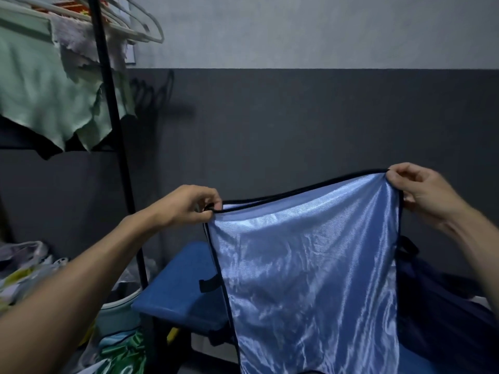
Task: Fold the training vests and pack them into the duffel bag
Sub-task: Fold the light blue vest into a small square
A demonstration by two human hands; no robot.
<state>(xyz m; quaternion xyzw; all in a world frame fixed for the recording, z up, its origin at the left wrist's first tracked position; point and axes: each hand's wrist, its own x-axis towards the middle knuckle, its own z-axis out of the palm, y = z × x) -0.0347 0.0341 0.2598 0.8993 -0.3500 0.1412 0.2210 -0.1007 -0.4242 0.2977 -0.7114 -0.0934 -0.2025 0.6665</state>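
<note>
The person holds one light blue training vest [305, 265] up in the air in front of a dark wall, spread flat and facing the camera. The left hand [189, 206] pinches the upper left corner at the black binding [297, 191], fingers curled round the edge. The right hand [421, 190] pinches the upper right corner in the same manner and sits slightly higher, so the top edge slopes up from left to right. The vest hangs straight down from both hands; its long axis runs vertically and its lower hem passes out of view at the bottom. Both hands are equally placed for a fold, one at each end of the top edge, so bringing the two corners together would halve the vest along a vertical crease. A blue padded bench [178, 287] stands behind and below the vest, offering a surface to fold on. The dark navy mass [432, 306] to the right of the vest, with a strap loop showing, is probably the duffel bag, nearer the right hand; the dim view leaves this uncertain.
</note>
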